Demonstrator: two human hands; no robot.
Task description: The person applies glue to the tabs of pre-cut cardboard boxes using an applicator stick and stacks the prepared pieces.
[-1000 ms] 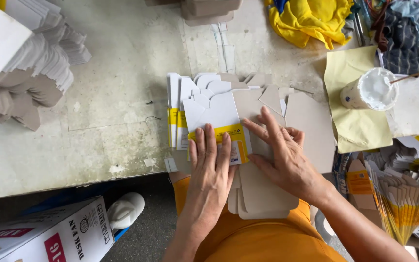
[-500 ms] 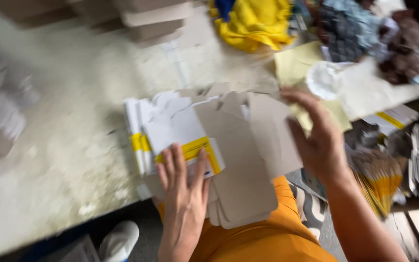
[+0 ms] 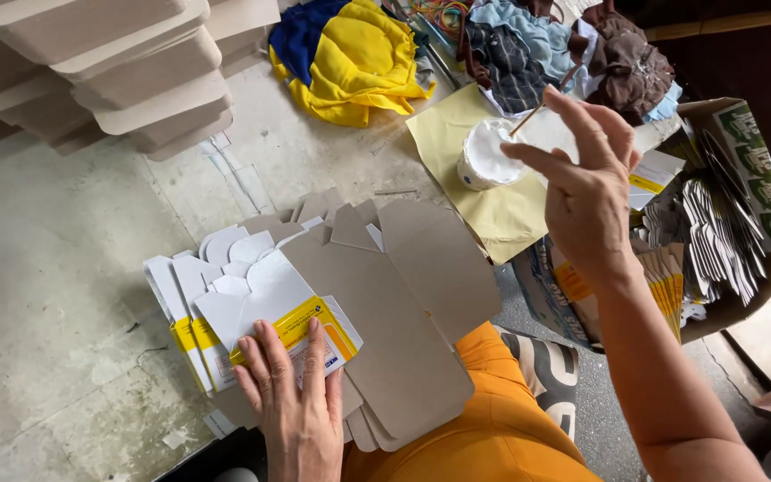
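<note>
My left hand [image 3: 292, 406] lies flat, fingers together, on a white and yellow flat carton [image 3: 278, 308] atop a fanned stack of unfolded grey cardboard cartons [image 3: 385, 312] at the table's near edge. My right hand [image 3: 586, 183] is raised to the right and pinches a thin wooden stick [image 3: 542, 103]. The stick's tip reaches into a small round tub of white paste [image 3: 484, 156]. The tub stands on a pale yellow sheet [image 3: 484, 201].
Stacks of folded grey cardboard [image 3: 100, 62] fill the far left. A yellow and blue cloth [image 3: 345, 54] and bundled clothes [image 3: 564, 54] lie at the back. An open box of flat printed cartons [image 3: 716, 232] stands at the right. The concrete tabletop [image 3: 55, 295] is worn.
The view swung right and up. My right hand left the carton stack, rose to the paste tub and now holds the stick. My left hand stays pressed on the top carton.
</note>
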